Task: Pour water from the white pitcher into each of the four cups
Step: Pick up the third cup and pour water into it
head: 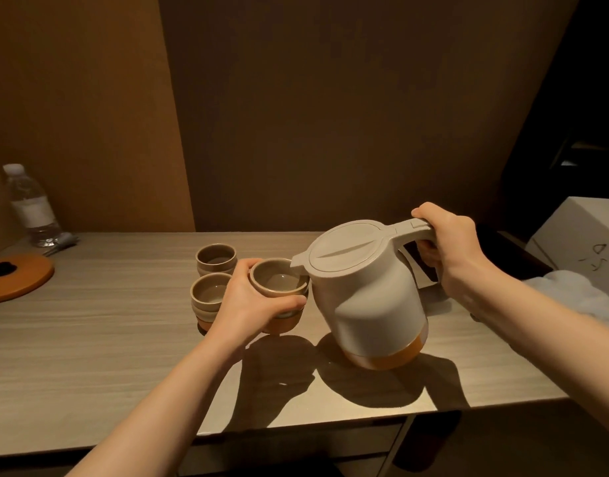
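The white pitcher (368, 297) with an orange base is tilted to the left, its spout over the rim of a beige cup (277, 282). My right hand (447, 249) grips the pitcher's handle. My left hand (251, 304) holds that cup around its side, slightly above the table; water shows inside it. Two more cups stand to the left: one at the back (216, 259) and one nearer (206, 296), partly hidden by my left hand. A fourth cup is not visible.
The wooden table (107, 339) has its front edge close to me. An orange round lid or coaster (17, 277) lies at the left, a plastic water bottle (31, 204) behind it. A white box (581, 235) and white cloth (578, 290) sit at the right.
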Demonstrator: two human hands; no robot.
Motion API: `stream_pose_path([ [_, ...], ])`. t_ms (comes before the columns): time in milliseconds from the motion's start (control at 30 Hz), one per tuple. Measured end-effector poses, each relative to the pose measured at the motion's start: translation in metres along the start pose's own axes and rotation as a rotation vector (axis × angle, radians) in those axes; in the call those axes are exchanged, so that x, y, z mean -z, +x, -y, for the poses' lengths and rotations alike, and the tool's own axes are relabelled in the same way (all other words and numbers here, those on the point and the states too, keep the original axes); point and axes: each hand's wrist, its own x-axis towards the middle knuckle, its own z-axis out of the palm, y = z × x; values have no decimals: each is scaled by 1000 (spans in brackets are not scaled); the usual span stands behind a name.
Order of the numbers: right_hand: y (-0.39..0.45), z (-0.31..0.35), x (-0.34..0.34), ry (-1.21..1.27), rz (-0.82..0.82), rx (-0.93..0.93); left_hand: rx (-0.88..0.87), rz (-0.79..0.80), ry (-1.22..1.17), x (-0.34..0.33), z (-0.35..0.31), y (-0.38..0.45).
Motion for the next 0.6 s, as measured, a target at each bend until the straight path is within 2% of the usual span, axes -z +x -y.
stream_pose_path([
  [600,21,-13,14,175,-100,-9,-33,-11,48,-8,-17,61],
])
